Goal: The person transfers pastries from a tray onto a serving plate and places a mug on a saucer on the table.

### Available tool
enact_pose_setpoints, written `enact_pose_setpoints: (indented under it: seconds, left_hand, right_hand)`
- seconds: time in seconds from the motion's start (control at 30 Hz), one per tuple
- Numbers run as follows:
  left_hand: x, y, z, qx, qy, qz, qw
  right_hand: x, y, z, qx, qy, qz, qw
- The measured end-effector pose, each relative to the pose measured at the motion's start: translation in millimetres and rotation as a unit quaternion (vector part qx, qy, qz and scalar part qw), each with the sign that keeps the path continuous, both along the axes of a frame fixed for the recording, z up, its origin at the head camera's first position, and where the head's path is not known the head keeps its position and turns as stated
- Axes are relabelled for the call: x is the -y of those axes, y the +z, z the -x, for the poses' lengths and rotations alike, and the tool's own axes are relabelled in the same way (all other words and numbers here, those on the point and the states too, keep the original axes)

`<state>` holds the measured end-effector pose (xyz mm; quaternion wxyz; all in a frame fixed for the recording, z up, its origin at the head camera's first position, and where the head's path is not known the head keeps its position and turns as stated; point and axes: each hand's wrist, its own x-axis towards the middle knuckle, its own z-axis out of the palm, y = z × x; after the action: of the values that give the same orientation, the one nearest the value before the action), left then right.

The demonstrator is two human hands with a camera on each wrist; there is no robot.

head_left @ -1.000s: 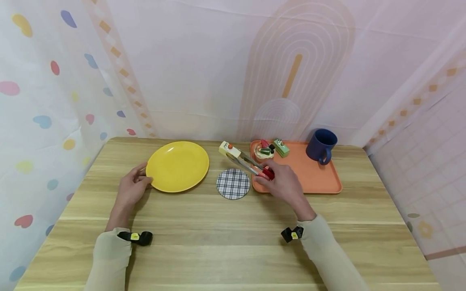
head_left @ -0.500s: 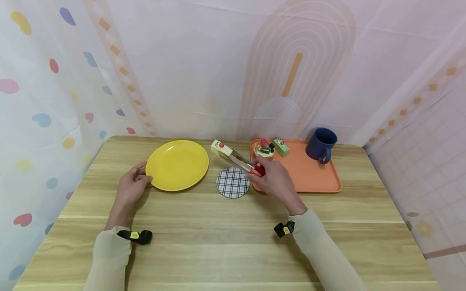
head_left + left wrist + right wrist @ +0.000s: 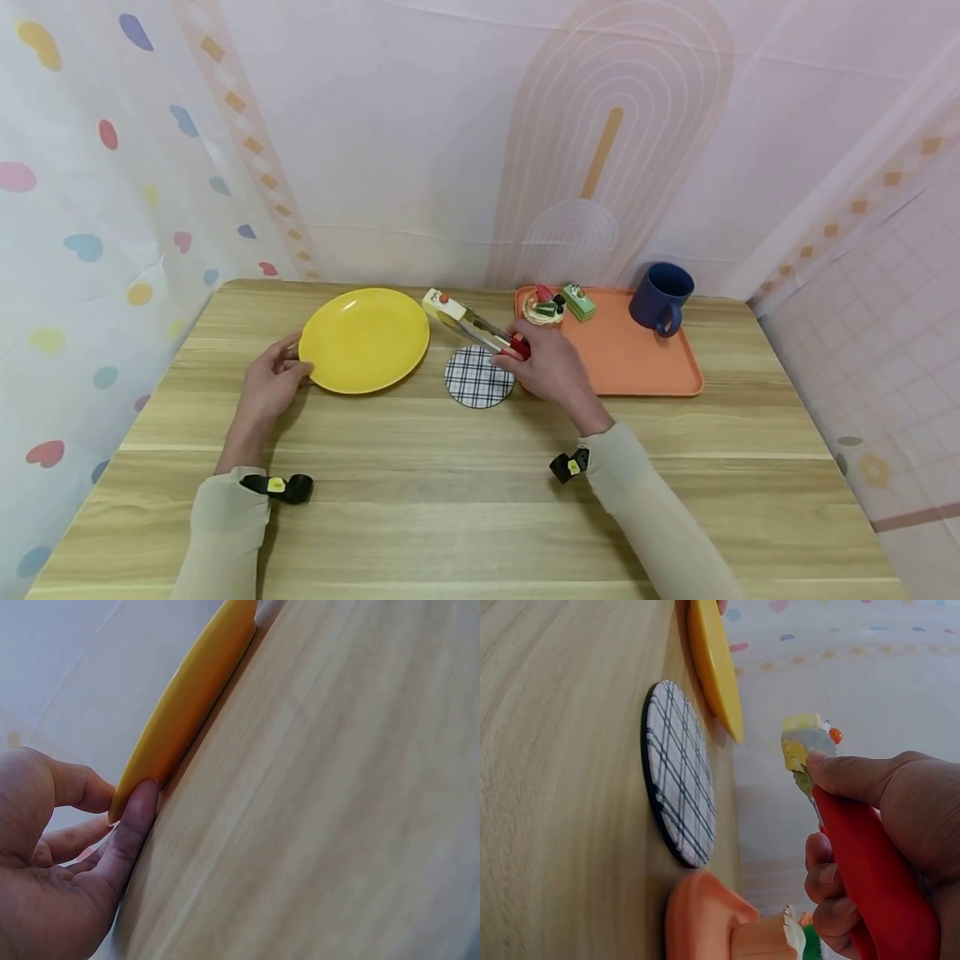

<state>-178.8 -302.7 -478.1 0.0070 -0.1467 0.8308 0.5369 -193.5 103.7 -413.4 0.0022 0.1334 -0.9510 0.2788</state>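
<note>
My left hand (image 3: 272,385) holds the left rim of a yellow plate (image 3: 365,340). In the left wrist view the thumb (image 3: 139,810) lies on one side of the rim, with fingers on the other. My right hand (image 3: 555,367) grips red-handled metal tongs (image 3: 877,877). Pinched in their tips is a small yellow cake slice (image 3: 444,304) with white top and an orange-red ball on it. The slice hangs in the air just off the plate's right edge. Under the tongs lies a round plaid coaster (image 3: 480,382), partly overlapped by them in the head view.
An orange tray (image 3: 637,367) sits to the right, bearing a cream-topped cupcake (image 3: 543,310), a green cake slice (image 3: 578,302) and a dark blue mug (image 3: 662,296). A patterned cloth (image 3: 405,150) hangs along the table's back edge.
My right hand has moved left with the tongs and the yellow cake slice, from beside the tray towards the plate. My left hand stays at the plate's rim.
</note>
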Motion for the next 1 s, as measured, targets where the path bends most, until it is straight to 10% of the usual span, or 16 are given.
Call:
enact_pose_setpoints:
  seconds: [1.0]
  left_hand:
    - [0.2,0.2,-0.5,-0.01,-0.003,0.011,0.9999]
  right_hand:
    - [42,-3.2,14.2,0.035,0.037,-0.006,0.9987]
